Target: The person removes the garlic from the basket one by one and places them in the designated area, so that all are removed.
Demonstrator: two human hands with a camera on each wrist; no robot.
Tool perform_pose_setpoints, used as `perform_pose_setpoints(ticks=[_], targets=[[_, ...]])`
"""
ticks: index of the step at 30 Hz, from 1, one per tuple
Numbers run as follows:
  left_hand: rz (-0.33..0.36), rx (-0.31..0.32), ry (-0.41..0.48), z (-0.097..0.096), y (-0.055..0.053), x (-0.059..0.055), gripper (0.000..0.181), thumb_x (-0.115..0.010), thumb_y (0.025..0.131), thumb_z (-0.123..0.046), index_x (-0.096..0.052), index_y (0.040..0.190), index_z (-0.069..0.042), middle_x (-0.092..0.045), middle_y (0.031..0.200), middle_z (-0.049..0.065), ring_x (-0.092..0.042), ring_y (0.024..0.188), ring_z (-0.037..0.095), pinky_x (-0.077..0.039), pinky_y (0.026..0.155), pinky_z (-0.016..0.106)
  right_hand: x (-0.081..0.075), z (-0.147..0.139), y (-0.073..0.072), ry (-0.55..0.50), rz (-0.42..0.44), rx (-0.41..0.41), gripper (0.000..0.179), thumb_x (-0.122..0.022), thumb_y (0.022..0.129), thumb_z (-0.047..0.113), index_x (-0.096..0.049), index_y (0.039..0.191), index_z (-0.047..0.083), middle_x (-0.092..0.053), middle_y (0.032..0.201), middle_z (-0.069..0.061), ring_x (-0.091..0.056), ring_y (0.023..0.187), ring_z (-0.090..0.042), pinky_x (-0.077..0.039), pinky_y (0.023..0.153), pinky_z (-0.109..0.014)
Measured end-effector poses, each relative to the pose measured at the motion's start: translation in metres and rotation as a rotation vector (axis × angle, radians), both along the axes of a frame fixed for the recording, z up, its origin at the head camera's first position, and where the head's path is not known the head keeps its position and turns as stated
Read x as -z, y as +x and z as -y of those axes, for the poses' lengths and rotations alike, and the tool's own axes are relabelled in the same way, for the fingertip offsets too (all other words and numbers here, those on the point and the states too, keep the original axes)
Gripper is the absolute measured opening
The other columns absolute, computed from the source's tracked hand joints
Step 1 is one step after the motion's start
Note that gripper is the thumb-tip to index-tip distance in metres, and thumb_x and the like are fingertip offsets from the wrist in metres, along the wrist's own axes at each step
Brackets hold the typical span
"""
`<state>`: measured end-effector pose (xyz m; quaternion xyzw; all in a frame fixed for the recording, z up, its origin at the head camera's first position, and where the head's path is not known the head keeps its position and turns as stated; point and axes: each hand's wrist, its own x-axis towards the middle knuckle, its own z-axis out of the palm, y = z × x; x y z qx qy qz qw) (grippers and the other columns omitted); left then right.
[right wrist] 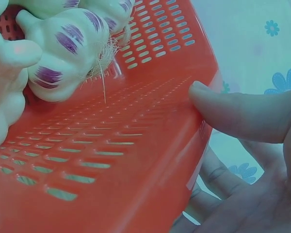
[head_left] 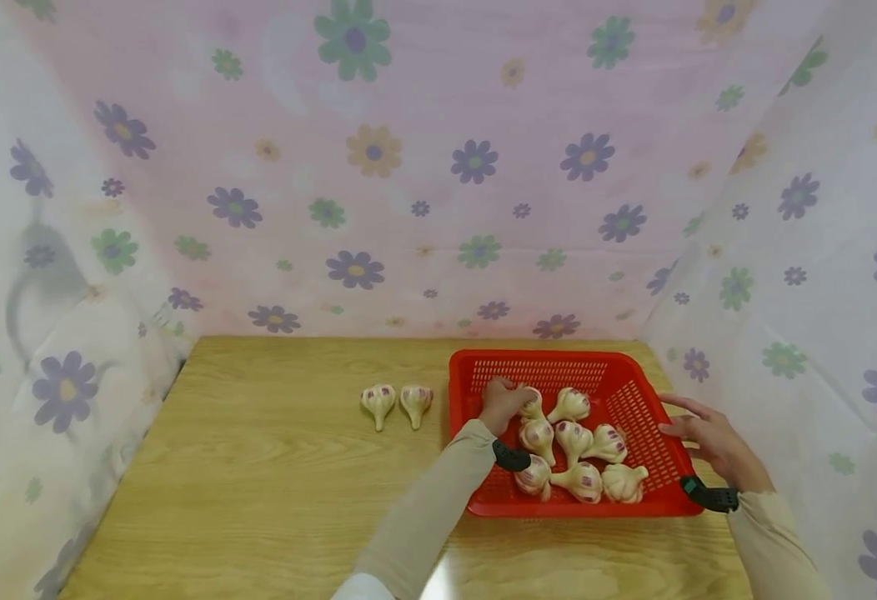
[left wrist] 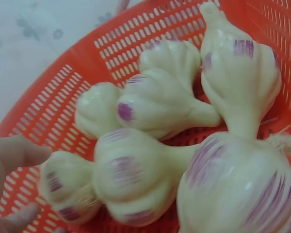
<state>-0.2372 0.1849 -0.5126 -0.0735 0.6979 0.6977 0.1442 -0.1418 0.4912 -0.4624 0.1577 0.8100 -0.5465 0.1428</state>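
A red plastic basket (head_left: pixel 551 357) holds several glossy, pale garlic bulbs (head_left: pixel 573 437) with purple streaks. Inside its back left part is my left hand (head_left: pixel 502 404), fingers apart at a garlic bulb (left wrist: pixel 68 187) by the wall. One fingertip overlaps the top of that bulb in the left wrist view. My right hand (head_left: pixel 719 442) holds the basket's right side. Its thumb (right wrist: pixel 242 111) lies at the rim, and the other fingers reach along the outside of the wall. Left of the basket, two more garlic bulbs (head_left: pixel 378 402) lie side by side on the table.
The basket stands on a wood-grain table (head_left: pixel 258 450), close to its right edge. Flower-printed cloth (head_left: pixel 423 167) hangs behind the table and along both sides. A grey shadow falls on the left cloth.
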Motion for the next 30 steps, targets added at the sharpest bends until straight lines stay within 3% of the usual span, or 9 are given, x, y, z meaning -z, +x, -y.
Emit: perform_pose_setpoints(ticks=[6, 13, 16, 23, 30], targets=[[0.002, -0.029, -0.085, -0.008, 0.009, 0.004, 0.042, -0.084, 0.067, -0.017, -0.046, 0.082, -0.007, -0.048, 0.078, 0.004, -0.045, 0.068, 0.020, -0.044, 0.061, 0.038, 0.003, 0.002, 0.002, -0.013, -0.004, 0.008, 0.065, -0.063, 0.092, 0.024, -0.031, 0.148, 0.013, -0.064, 0.102, 0.006, -0.062, 0.090, -0.016, -0.051, 0.080, -0.042], [-0.026, -0.044, -0.136, -0.012, 0.011, 0.004, 0.043, -0.086, 0.067, -0.024, -0.050, 0.081, -0.006, -0.052, 0.075, 0.004, -0.050, 0.066, 0.018, -0.043, 0.058, 0.030, 0.000, 0.002, 0.001, 0.021, -0.011, 0.004, 0.071, -0.061, 0.093, 0.024, -0.022, 0.149, 0.004, -0.064, 0.105, 0.002, -0.062, 0.091, -0.016, -0.051, 0.082, -0.045], [-0.023, -0.032, -0.119, -0.011, 0.010, 0.004, 0.042, -0.085, 0.066, -0.021, -0.048, 0.081, -0.006, -0.051, 0.075, 0.004, -0.048, 0.066, 0.019, -0.042, 0.057, 0.031, -0.002, 0.002, 0.001, 0.024, -0.013, 0.001, 0.071, -0.060, 0.093, 0.023, -0.021, 0.149, 0.003, -0.063, 0.106, 0.002, -0.061, 0.091, -0.015, -0.051, 0.083, -0.046], [-0.009, -0.023, 0.044, -0.008, 0.005, 0.009, 0.034, -0.079, 0.064, -0.008, -0.046, 0.073, -0.005, -0.044, 0.068, 0.001, -0.042, 0.058, 0.016, -0.040, 0.051, 0.030, -0.004, 0.004, 0.002, 0.016, -0.022, -0.004, 0.069, -0.059, 0.094, 0.021, -0.021, 0.149, 0.003, -0.063, 0.106, 0.002, -0.062, 0.091, -0.015, -0.051, 0.082, -0.044], [-0.033, -0.005, 0.045, -0.003, -0.001, 0.007, 0.034, -0.075, 0.066, -0.009, -0.049, 0.087, -0.003, -0.046, 0.081, 0.002, -0.042, 0.067, 0.016, -0.042, 0.059, 0.032, -0.003, 0.003, 0.002, 0.016, -0.023, 0.002, 0.070, -0.059, 0.094, 0.022, -0.021, 0.150, 0.004, -0.063, 0.103, 0.005, -0.061, 0.091, -0.015, -0.051, 0.083, -0.044]])
